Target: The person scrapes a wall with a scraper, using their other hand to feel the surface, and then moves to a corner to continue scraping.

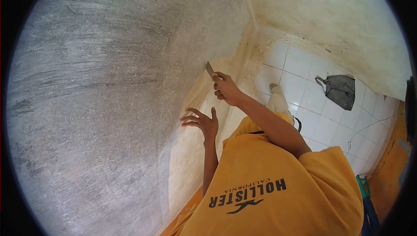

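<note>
Closed round the handle of a scraper (210, 68) is my right hand (226, 89), with the flat blade against the wall near the edge of its grey area. My left hand (203, 123) is lower down, fingers spread, at the border between the grey wall surface (108, 88) and the cream wall surface (184, 162). Its fingertips are at the wall and nothing is held in it. The cream part shows below and to the right of the grey part.
A dark grey bag (340, 91) lies on the white tiled floor (304, 92). Crumbs of debris (262, 49) lie at the wall corner. A thin cord (365, 127) crosses the tiles. A second wall (334, 14) stands beyond the corner. Something green (363, 187) is at the lower right.
</note>
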